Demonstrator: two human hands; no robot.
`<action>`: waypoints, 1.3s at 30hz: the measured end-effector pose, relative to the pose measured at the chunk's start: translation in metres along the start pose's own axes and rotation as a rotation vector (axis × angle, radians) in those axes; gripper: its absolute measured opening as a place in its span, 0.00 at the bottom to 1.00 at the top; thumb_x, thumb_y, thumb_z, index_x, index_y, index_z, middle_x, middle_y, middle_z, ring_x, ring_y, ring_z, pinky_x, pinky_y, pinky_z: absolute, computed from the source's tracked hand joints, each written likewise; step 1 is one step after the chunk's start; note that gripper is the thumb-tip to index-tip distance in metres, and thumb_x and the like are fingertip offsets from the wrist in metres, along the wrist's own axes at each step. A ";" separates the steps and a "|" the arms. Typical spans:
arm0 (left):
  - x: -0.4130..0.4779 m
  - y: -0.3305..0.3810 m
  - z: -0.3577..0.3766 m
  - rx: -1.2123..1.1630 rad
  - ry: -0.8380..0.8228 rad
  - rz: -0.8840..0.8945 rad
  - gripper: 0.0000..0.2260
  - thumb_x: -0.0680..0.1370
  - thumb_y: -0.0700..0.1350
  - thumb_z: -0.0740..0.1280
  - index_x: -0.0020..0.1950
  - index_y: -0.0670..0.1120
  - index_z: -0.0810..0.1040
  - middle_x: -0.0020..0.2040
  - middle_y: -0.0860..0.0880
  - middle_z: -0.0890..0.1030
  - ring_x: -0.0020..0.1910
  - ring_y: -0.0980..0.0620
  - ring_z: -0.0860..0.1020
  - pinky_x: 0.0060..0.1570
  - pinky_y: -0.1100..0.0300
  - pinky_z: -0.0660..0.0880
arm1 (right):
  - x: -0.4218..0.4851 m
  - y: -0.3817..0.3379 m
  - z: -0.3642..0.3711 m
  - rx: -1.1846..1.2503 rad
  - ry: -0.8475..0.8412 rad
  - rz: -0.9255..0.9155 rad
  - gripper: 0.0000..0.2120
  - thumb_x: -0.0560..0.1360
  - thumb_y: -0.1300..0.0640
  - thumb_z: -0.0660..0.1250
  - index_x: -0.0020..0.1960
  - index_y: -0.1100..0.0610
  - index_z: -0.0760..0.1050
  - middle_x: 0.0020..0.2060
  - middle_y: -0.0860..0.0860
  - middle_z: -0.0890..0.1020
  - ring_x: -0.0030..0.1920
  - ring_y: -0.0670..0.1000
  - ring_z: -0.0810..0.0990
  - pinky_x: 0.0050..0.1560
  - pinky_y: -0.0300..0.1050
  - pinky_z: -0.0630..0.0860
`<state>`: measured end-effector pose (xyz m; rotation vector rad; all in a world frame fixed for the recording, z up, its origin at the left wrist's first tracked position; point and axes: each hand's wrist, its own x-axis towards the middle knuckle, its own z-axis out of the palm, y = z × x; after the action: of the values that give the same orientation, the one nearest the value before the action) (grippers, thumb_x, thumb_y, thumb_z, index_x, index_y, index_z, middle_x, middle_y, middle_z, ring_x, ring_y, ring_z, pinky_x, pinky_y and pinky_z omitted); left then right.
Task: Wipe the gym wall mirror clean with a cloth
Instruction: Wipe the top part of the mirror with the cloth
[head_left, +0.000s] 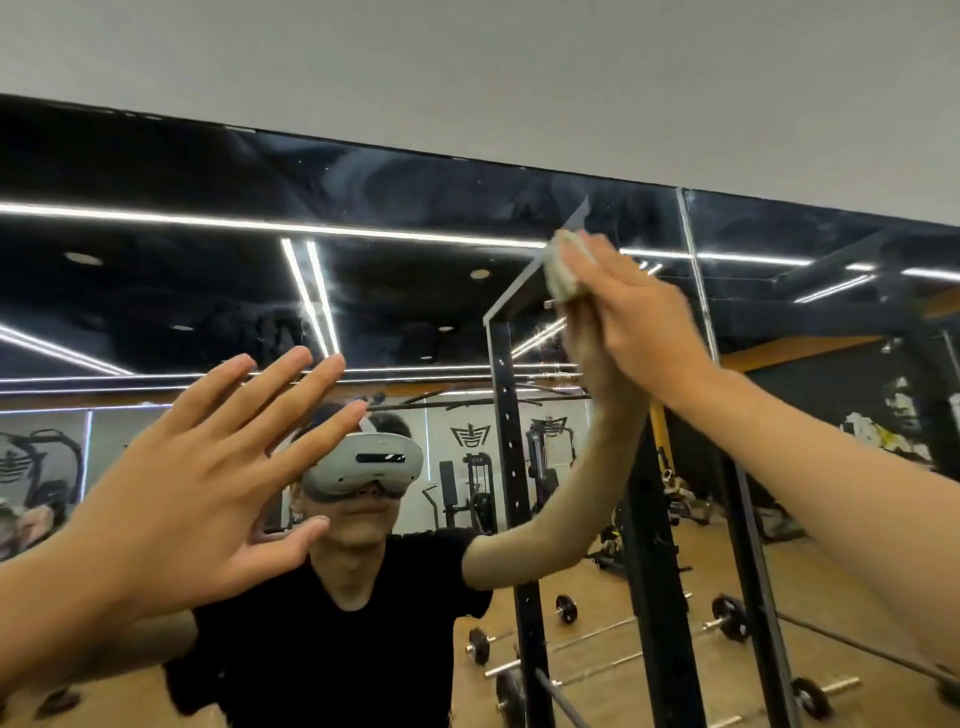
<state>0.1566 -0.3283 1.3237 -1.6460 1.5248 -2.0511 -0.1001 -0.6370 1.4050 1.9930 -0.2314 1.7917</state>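
The wall mirror (218, 171) fills most of the head view, its top edge running under a white wall. My right hand (636, 322) is raised high and presses a small pale cloth (563, 270) flat against the glass with straight fingers. The cloth shows only at the fingertips; the rest is hidden under my palm. My left hand (208, 483) is lifted in front of the mirror at the lower left, fingers spread and straight, holding nothing. Whether it touches the glass is unclear.
A vertical seam (698, 291) between mirror panels runs just right of my right hand. The glass reflects a person in a headset and black shirt, a black squat rack (511, 467), barbells on a wooden floor and ceiling light strips.
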 end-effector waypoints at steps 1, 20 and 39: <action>0.000 0.000 0.000 0.003 -0.002 -0.001 0.39 0.79 0.68 0.58 0.85 0.48 0.62 0.86 0.41 0.57 0.84 0.37 0.57 0.77 0.32 0.60 | -0.009 0.017 -0.005 0.009 0.023 0.086 0.25 0.85 0.56 0.54 0.82 0.50 0.63 0.76 0.56 0.72 0.64 0.56 0.80 0.69 0.49 0.74; 0.001 0.004 -0.003 0.005 -0.022 -0.042 0.39 0.79 0.68 0.58 0.85 0.50 0.61 0.86 0.42 0.56 0.85 0.39 0.56 0.79 0.35 0.58 | 0.062 -0.092 0.037 0.236 0.178 0.323 0.23 0.84 0.63 0.62 0.78 0.58 0.67 0.70 0.58 0.76 0.68 0.56 0.77 0.71 0.55 0.74; 0.002 0.006 -0.002 0.041 0.009 -0.049 0.37 0.81 0.71 0.51 0.85 0.51 0.61 0.85 0.41 0.58 0.84 0.39 0.58 0.79 0.38 0.56 | 0.049 -0.061 0.015 0.111 0.018 -0.102 0.25 0.85 0.59 0.53 0.82 0.55 0.61 0.81 0.55 0.62 0.81 0.56 0.59 0.81 0.58 0.61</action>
<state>0.1514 -0.3315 1.3206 -1.6775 1.4487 -2.1025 -0.0542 -0.5817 1.4392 2.0248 -0.0243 1.7921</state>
